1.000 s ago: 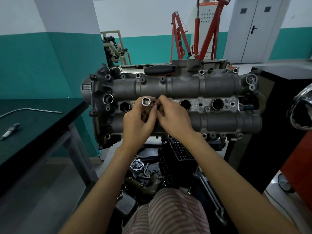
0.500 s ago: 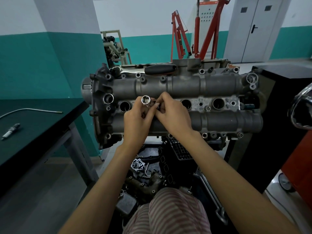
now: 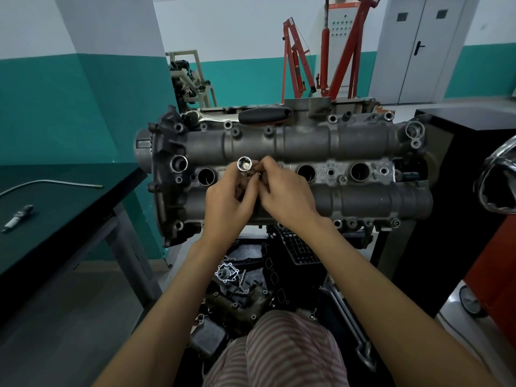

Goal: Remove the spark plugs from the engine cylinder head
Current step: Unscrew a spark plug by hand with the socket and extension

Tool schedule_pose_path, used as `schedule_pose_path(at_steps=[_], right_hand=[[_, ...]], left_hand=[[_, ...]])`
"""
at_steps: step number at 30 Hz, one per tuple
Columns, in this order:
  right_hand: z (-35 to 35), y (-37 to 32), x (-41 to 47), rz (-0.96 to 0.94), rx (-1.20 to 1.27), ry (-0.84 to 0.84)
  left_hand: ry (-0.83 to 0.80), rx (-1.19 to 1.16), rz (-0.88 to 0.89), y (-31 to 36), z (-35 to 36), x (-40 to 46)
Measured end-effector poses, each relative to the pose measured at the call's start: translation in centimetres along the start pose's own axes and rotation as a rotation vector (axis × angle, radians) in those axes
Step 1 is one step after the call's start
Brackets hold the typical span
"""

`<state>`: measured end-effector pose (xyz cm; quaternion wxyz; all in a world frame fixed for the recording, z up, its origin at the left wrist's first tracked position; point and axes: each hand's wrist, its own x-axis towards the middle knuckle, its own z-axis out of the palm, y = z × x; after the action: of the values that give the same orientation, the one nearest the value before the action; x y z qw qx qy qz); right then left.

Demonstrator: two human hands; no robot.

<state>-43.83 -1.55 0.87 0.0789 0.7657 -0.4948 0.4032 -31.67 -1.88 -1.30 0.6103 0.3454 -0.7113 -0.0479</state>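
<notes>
The grey cylinder head lies across the middle of the head view, with round spark plug wells along its centre. My left hand grips a silver spark plug socket, its open end facing me with something pale inside. My right hand pinches at the socket's lower part, fingertips against my left fingers. Both hands cover the second well from the left. Open wells show at the left and right. One spark plug lies on the dark table to the left.
A black-handled ratchet rests on the head's far edge. A thin bent metal rod lies on the dark table. Loose engine parts sit on the floor below. A black cabinet stands right, a red engine hoist behind.
Both hands have stayed over the second well with the socket; the fingers have shifted slightly around it.
</notes>
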Motion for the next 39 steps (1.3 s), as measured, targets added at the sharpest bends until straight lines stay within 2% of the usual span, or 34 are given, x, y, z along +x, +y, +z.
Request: schedule_pose_path(at_steps=[7, 17, 25, 39], right_hand=[[-0.28, -0.35, 0.16, 0.114, 0.104, 0.004], [-0.21, -0.13, -0.11, -0.008, 0.005, 0.002], [-0.22, -0.23, 0.06, 0.097, 0.074, 0.017], [-0.08, -0.21, 0.03, 0.019, -0.004, -0.003]], left_hand=[[0.073, -0.054, -0.08, 0.28, 0.38, 0.37], [0.003, 0.009, -0.029, 0.05, 0.14, 0.06], [0.066, -0.024, -0.069, 0.4, 0.35, 0.26], [0.007, 0.01, -0.018, 0.02, 0.06, 0.25]])
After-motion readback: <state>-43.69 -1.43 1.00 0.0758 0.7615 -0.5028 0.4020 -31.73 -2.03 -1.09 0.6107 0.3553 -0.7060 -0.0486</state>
